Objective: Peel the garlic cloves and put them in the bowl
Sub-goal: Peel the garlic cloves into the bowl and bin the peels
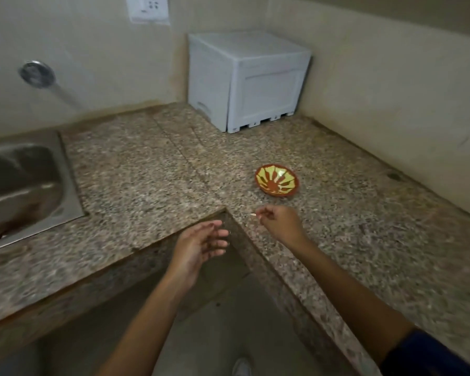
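We are pinching a small pale sliver between the thumb and fingertips of our right hand; it is too small and blurred for us to tell whether it is a clove or a bit of peel. The other fingers of that hand are curling in toward the palm. Our left hand is holding nothing, its fingers lying loosely apart and slightly bent, palm turned toward the right hand. The left hand is hovering over the inner corner of the counter, and the right hand is hovering above the counter just past that corner, the two hands near each other but apart.

The bowl, orange with a yellow pattern, is sitting on the counter just beyond our right hand, apart from it; we are seeing nothing inside it but its pattern. Farther back a white box is standing in the corner against the wall. A steel sink is sitting in the counter at our left, with a tap on the wall above it and a socket higher up.
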